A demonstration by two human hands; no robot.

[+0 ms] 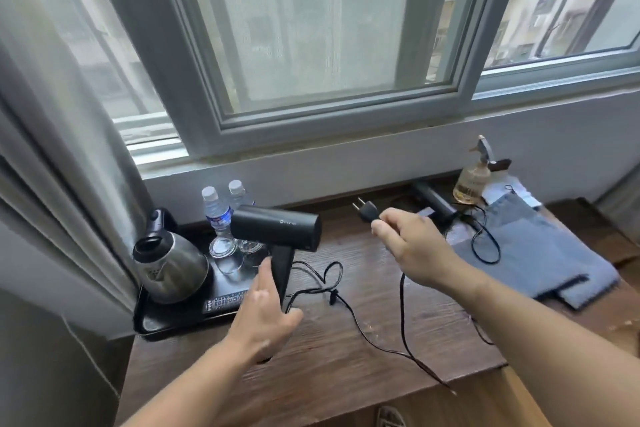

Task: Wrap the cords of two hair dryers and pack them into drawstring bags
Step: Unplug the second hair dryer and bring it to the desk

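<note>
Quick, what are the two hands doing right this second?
The left hand is closed, holding the hair dryer up by its handle.
The right hand is closed, pinching the plug.

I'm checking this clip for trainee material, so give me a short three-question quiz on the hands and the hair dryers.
1. True or false: the right hand pinches a plug.
2. Where is the second hair dryer? A. inside a bag. B. lying on the table next to the spray bottle. C. on the tray.
3. Fill in: the left hand grips the raised hair dryer by its ____.

Key: 1 true; 2 B; 3 handle.
</note>
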